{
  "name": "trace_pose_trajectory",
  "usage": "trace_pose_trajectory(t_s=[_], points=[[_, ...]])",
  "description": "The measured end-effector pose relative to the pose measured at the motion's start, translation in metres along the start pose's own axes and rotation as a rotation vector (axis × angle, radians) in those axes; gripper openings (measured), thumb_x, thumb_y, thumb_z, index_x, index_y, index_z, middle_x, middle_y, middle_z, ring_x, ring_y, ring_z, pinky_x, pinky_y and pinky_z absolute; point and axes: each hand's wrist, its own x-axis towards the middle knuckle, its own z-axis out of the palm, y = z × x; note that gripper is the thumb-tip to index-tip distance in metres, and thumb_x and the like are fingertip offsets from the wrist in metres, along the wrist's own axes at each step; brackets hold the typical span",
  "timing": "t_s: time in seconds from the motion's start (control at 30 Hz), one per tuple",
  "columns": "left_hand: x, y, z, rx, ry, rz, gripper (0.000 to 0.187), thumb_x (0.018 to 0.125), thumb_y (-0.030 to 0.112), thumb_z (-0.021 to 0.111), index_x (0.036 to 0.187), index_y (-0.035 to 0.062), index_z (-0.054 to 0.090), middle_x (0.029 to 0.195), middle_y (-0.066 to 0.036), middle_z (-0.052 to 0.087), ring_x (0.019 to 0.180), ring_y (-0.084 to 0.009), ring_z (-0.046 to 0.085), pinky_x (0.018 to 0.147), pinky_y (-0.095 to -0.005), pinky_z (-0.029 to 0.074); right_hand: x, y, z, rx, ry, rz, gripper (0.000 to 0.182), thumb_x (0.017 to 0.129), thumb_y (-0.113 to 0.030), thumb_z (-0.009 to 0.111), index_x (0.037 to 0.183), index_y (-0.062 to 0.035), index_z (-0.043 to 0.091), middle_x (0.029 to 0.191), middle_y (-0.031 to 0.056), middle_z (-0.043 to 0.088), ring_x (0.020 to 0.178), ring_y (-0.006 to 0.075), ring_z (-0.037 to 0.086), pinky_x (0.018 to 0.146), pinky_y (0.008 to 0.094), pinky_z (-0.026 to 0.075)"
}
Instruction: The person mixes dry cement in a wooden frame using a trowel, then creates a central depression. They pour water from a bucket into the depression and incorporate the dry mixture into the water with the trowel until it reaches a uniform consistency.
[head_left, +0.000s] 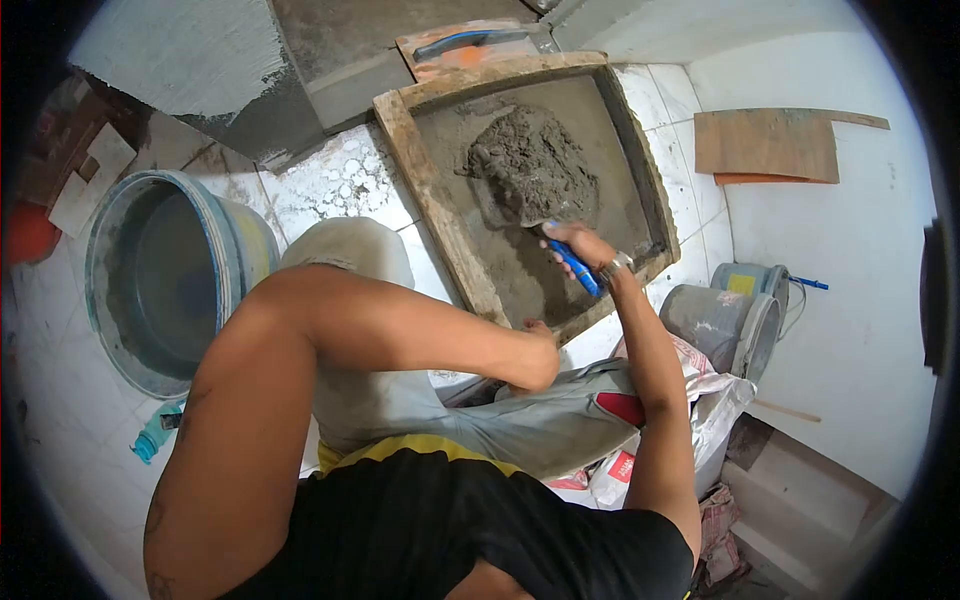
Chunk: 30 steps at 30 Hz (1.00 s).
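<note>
My right hand (572,246) is closed around the blue handle of a trowel (574,266). Its blade meets the lower edge of a mound of wet grey mortar (530,165), mostly hidden by the mix and my fingers. The mound lies in a shallow wooden mixing tray (425,185) with a thin wet layer around it. Bent at the wrist, my left hand (535,352) is at the tray's near corner, its fingers curled over the rim and partly hidden.
A large bucket of grey water (165,270) stands at my left, with a turquoise bottle (152,435) near it. Behind the tray rests a blue-handled float (470,50). Two more buckets (705,320) are at the right, near crumpled sacks (715,385). A plywood piece (765,145) leans on the white wall.
</note>
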Motion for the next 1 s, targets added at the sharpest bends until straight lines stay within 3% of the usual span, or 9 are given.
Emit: trace_pose_trajectory(t_s=[0.07, 0.23, 0.33, 0.4, 0.5, 0.63, 0.7, 0.87, 1.0], points=[[-0.001, -0.003, -0.002, 0.009, 0.01, 0.032, 0.035, 0.078, 0.028, 0.073, 0.11, 0.0115, 0.072, 0.11, -0.011, 0.07, 0.103, -0.033, 0.064, 0.09, -0.0586, 0.044, 0.015, 0.001, 0.008, 0.138, -0.248, 0.172, 0.039, 0.093, -0.045, 0.058, 0.087, -0.0064, 0.055, 0.057, -0.0015, 0.049, 0.043, 0.0094, 0.048, 0.038, 0.0243, 0.04], [0.017, -0.007, -0.005, -0.055, -0.036, -0.015, 0.037, 0.079, 0.03, 0.073, 0.111, 0.0123, 0.071, 0.112, -0.01, 0.069, 0.104, -0.0347, 0.063, 0.09, -0.0592, 0.044, 0.071, 0.008, 0.035, -0.085, -0.203, -0.007, 0.041, 0.092, -0.046, 0.058, 0.083, -0.0064, 0.055, 0.058, 0.0011, 0.053, 0.042, 0.0108, 0.047, 0.038, 0.0278, 0.039], [0.007, -0.011, -0.009, -0.041, -0.084, 0.02, 0.038, 0.08, 0.03, 0.072, 0.113, 0.0131, 0.071, 0.114, -0.009, 0.068, 0.106, -0.0351, 0.062, 0.09, -0.0587, 0.044, 0.093, 0.005, 0.049, -0.426, 0.049, -0.152, 0.047, 0.092, -0.047, 0.055, 0.091, -0.0003, 0.058, 0.067, 0.0112, 0.061, 0.056, 0.0242, 0.062, 0.052, 0.0384, 0.05], [0.014, -0.009, -0.005, -0.006, -0.076, 0.04, 0.039, 0.08, 0.031, 0.072, 0.115, 0.0135, 0.07, 0.116, -0.009, 0.068, 0.107, -0.0349, 0.062, 0.091, -0.0583, 0.044, 0.11, 0.014, 0.057, -0.691, 0.434, -0.424, 0.052, 0.09, -0.047, 0.055, 0.096, 0.0046, 0.06, 0.083, 0.0273, 0.066, 0.08, 0.0438, 0.065, 0.074, 0.05, 0.051], [0.038, -0.013, 0.007, 0.0, -0.036, -0.071, 0.042, 0.076, 0.036, 0.072, 0.116, 0.0248, 0.068, 0.113, -0.002, 0.067, 0.108, -0.0289, 0.06, 0.089, -0.0577, 0.046, 0.097, -0.001, 0.069, -0.646, 0.515, -0.254, 0.052, 0.089, -0.046, 0.054, 0.101, 0.0047, 0.061, 0.097, 0.0351, 0.062, 0.099, 0.0523, 0.057, 0.086, 0.054, 0.045], [0.038, -0.016, 0.004, -0.023, -0.066, -0.085, 0.043, 0.072, 0.036, 0.074, 0.113, 0.026, 0.069, 0.113, -0.001, 0.067, 0.105, -0.0295, 0.061, 0.086, -0.0569, 0.046, 0.096, 0.023, 0.058, -0.534, 0.533, -0.203, 0.06, 0.092, -0.048, 0.05, 0.106, 0.0086, 0.061, 0.104, 0.0363, 0.061, 0.104, 0.0521, 0.056, 0.092, 0.0525, 0.045], [0.037, -0.016, 0.004, -0.038, -0.093, -0.079, 0.044, 0.071, 0.036, 0.074, 0.113, 0.0259, 0.07, 0.113, -0.002, 0.067, 0.105, -0.0297, 0.061, 0.085, -0.0568, 0.047, 0.082, 0.034, 0.052, -0.578, 0.584, -0.248, 0.057, 0.092, -0.046, 0.051, 0.103, 0.0089, 0.06, 0.097, 0.0334, 0.065, 0.093, 0.0474, 0.064, 0.082, 0.0506, 0.051], [0.032, -0.006, 0.003, -0.019, -0.131, -0.01, 0.043, 0.074, 0.038, 0.072, 0.113, 0.0211, 0.069, 0.112, -0.006, 0.067, 0.106, -0.0276, 0.06, 0.086, -0.0564, 0.045, 0.033, 0.03, 0.059, 0.258, 0.365, 0.042, 0.045, 0.093, -0.042, 0.054, 0.093, 0.0029, 0.056, 0.07, 0.0127, 0.06, 0.049, 0.0205, 0.058, 0.042, 0.0371, 0.049], [0.026, -0.008, 0.001, -0.013, -0.063, -0.009, 0.04, 0.075, 0.038, 0.072, 0.11, 0.0196, 0.07, 0.111, -0.006, 0.068, 0.104, -0.0284, 0.061, 0.086, -0.0559, 0.045, 0.034, 0.03, 0.06, 0.305, 0.417, 0.072, 0.043, 0.094, -0.042, 0.054, 0.094, 0.0008, 0.053, 0.066, 0.0081, 0.054, 0.046, 0.0178, 0.053, 0.039, 0.0348, 0.048]])
